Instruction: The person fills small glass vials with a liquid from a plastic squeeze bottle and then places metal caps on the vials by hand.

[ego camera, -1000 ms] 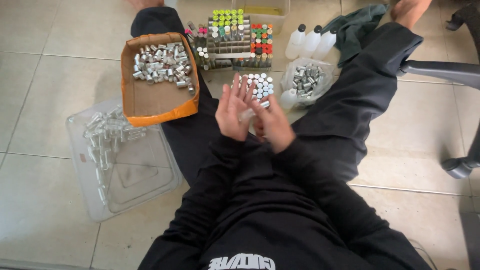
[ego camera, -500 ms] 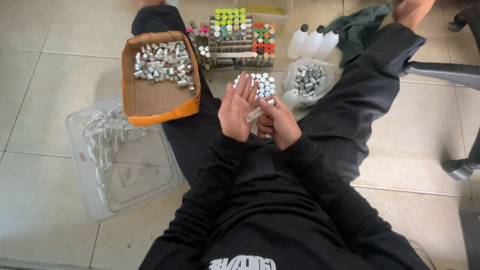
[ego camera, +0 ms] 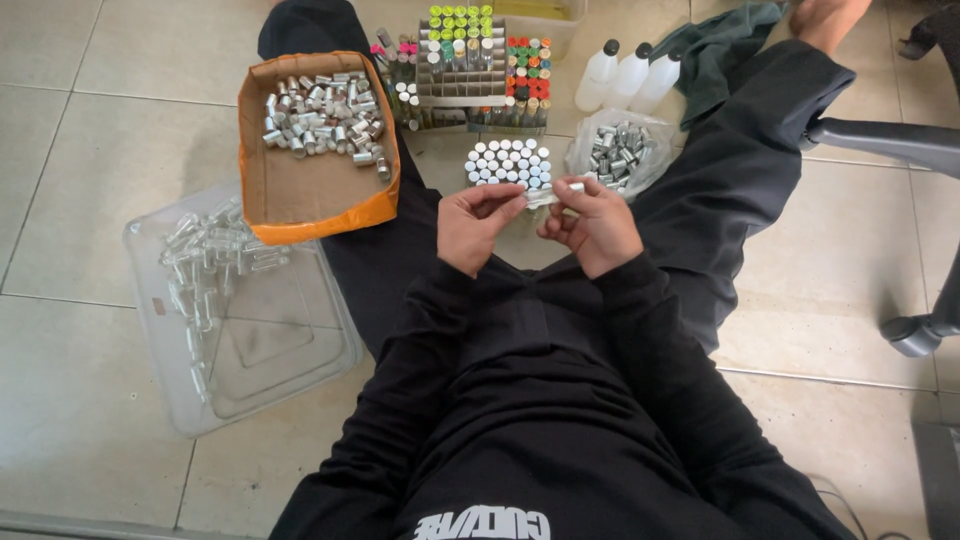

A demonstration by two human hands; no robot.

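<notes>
Both hands' fingers point(ego camera: 512, 203) around small vial point(ego camera: 548, 194).

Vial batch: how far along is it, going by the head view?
Done, apparently: a cluster of white-capped vials stands by the racks. In hand: the left hand and right hand together hold one small vial. Left: loose clear vials in the plastic bin, silver caps in the orange box and the bag.

Tiled floor point(ego camera: 120, 120) carries an orange-rimmed cardboard box point(ego camera: 315, 190) of small metal caps, a clear plastic tray point(ego camera: 270, 350) of glass vials left of it, a rack point(ego camera: 480, 70) of colour-capped tubes, three white bottles point(ego camera: 628, 78), and a green cloth point(ego camera: 730, 50) at the far edge.
</notes>
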